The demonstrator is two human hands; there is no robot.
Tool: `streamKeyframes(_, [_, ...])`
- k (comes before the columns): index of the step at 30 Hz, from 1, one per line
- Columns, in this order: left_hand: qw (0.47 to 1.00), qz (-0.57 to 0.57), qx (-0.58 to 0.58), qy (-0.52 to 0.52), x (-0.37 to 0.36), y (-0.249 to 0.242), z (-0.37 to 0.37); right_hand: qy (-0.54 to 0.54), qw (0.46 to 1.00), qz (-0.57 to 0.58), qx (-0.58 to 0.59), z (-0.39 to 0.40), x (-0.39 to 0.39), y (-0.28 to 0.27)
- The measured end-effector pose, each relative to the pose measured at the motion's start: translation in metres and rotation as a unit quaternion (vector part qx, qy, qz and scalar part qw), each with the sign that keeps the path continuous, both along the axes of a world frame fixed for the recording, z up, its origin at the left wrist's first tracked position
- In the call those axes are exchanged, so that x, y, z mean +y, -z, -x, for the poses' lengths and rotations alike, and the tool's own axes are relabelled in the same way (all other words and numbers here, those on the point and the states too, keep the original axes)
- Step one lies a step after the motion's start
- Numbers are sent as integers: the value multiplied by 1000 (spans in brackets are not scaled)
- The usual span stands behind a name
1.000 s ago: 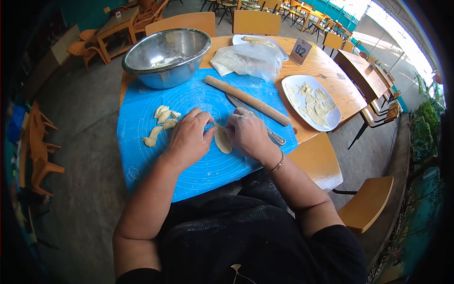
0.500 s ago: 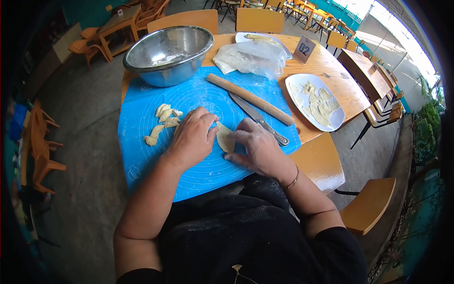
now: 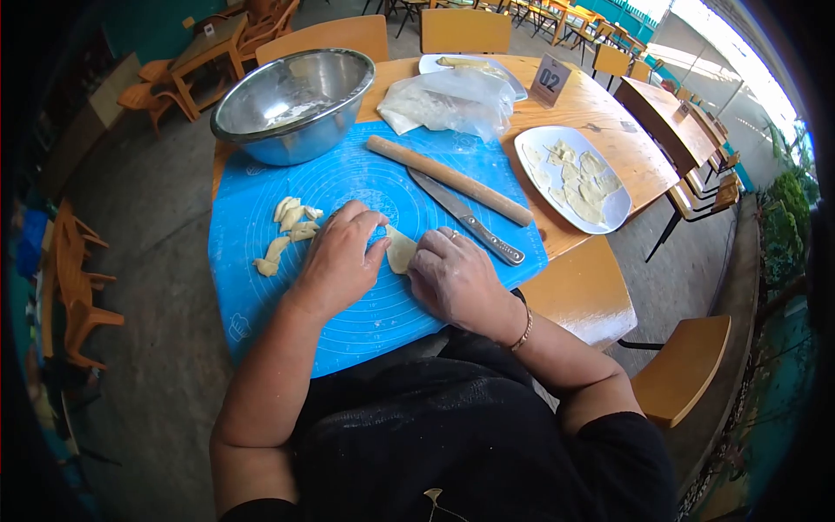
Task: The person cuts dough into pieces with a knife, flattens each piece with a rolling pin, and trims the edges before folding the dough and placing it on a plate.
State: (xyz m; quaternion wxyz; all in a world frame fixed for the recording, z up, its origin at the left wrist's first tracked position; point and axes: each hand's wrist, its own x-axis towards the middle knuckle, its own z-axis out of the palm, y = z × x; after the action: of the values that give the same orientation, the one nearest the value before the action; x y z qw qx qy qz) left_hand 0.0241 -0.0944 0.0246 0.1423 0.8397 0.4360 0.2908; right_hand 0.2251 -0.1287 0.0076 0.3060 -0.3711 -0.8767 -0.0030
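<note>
A thin flattened piece of dough [image 3: 400, 250] lies between my hands, low over the blue silicone mat [image 3: 348, 335]. My left hand [image 3: 344, 254] is closed at the dough's left edge, thumb and forefinger against it. Curled and dusted with flour, the fingers of my right hand [image 3: 454, 280] grip its right edge; their tips are partly hidden. Several small dough chunks [image 3: 291, 215] sit just beyond and left of my left hand. A knife [image 3: 470, 219] rests past my right hand, its handle towards me, beside a wooden rolling pin [image 3: 448, 180].
A large steel bowl [image 3: 296, 143] with flour inside stands at the back left. Behind the pin lies a plastic bag [image 3: 452, 103]. A white plate [image 3: 616, 213] of flattened dough pieces is at right, near a number card [image 3: 550, 80]. Another plate [image 3: 520, 87] stands behind the bag.
My right hand's fingers have curled in and closed at the dough's right edge. My left hand stays almost in place. The whole view has shifted slightly.
</note>
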Motion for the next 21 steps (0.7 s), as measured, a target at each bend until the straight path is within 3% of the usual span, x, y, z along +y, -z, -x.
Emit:
streamKeyframes(4, [999,25,-22,-6,1,0,2,-24,985,104,133,-11,26,-2])
streamKeyframes(6, [1000,24,-12,-9,2,-1,3,-8,910,330,252,-17,40,-7])
streamKeyframes(8, [999,26,-1,-19,2,-1,3,-17,894,349,281,-25,56,-10])
streamKeyframes(10, [1000,26,0,-18,3,0,3,-9,811,470,349,-30,66,-18])
streamKeyframes(12, [999,28,0,-22,4,0,4,-7,790,493,363,-33,75,-22])
streamKeyframes(14, [998,53,-13,-28,4,-1,4,-51,728,536,425,-35,81,-24])
streamKeyframes(18, [991,106,-86,-10,8,-4,0,-74,692,566,441,-29,87,-30])
streamKeyframes(20, [946,145,-276,89,17,7,-3,-113,673,570,458,-27,89,-31])
streamKeyframes(21, [947,145,-274,88,17,4,-4,-151,652,573,473,-26,89,-33])
